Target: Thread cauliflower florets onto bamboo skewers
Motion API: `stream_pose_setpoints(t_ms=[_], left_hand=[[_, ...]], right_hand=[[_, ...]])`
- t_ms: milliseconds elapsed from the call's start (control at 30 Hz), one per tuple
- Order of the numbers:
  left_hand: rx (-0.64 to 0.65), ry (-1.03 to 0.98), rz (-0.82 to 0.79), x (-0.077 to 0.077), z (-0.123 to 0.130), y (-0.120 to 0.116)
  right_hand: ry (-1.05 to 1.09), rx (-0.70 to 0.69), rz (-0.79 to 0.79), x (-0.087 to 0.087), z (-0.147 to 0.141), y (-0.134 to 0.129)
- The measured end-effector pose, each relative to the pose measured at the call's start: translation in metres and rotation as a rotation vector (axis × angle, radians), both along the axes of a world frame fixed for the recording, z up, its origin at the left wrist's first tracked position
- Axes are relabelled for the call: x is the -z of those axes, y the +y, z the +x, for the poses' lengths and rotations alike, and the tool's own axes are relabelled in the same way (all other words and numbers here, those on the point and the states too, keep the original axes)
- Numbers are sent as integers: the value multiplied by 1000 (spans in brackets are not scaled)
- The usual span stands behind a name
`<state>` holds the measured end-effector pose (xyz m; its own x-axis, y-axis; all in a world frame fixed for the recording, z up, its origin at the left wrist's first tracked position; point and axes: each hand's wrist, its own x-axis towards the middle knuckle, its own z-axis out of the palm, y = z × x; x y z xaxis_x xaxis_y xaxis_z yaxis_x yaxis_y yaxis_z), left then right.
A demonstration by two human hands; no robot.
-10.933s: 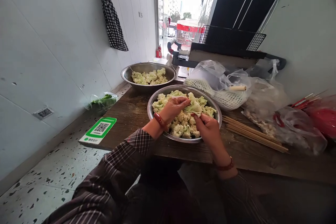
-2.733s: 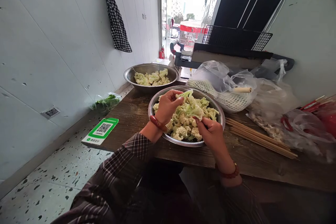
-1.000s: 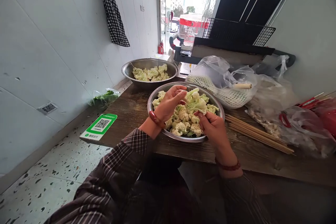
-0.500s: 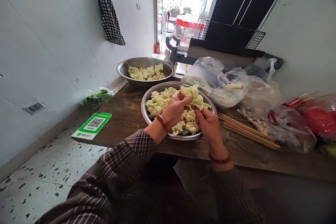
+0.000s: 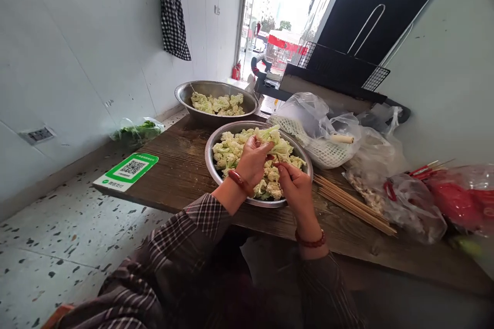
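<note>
My left hand (image 5: 252, 162) is closed around a cauliflower floret (image 5: 269, 135), holding it above the near metal bowl (image 5: 210, 157). Close beside it, my right hand (image 5: 296, 185) is pinched shut just below the floret. Whatever sits between its thumb and forefinger is too small and covered to make out. Loose cauliflower pieces (image 5: 230, 150) fill the bowl under both hands. To the right of the bowl, a bundle of thin wooden skewers (image 5: 353, 205) lies on the wooden table (image 5: 177, 164).
Behind stands a second metal bowl (image 5: 183, 97) with cauliflower, a thin stick poking up from it. Plastic bags (image 5: 320, 133) and a red bag (image 5: 459, 203) crowd the right side. A green QR card (image 5: 129, 170) lies at the table's left corner; bagged greens (image 5: 137, 131) are beyond the edge.
The view has tilted and shifted slightly. The floret in my left hand sits a little lower over the bowl, and my right hand remains pinched close to it.
</note>
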<state>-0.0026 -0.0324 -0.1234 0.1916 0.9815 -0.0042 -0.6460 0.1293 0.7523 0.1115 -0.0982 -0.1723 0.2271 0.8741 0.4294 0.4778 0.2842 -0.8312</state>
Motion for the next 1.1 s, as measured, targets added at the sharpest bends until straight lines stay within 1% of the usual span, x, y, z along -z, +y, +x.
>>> stream_pose_setpoints(t_ms=[100, 200, 433, 633, 867, 1033, 1100], left_hand=[[16, -7, 0, 2, 1, -1], [21, -28, 40, 3, 1, -3], [49, -4, 116, 0, 1, -8], [15, 34, 102, -1, 1, -12], [11, 59, 102, -6, 4, -16], [27, 58, 65, -1, 11, -24], [23, 64, 70, 0, 12, -25]], right_hand=[[-32, 6, 15, 0, 1, -1], [-25, 0, 25, 1, 2, -2], [-3, 6, 41, 0, 3, -2], [33, -29, 39, -2, 2, -4], [57, -51, 57, -1, 2, -3], [98, 0, 86, 0, 3, -2], [106, -14, 85, 0, 3, -3]])
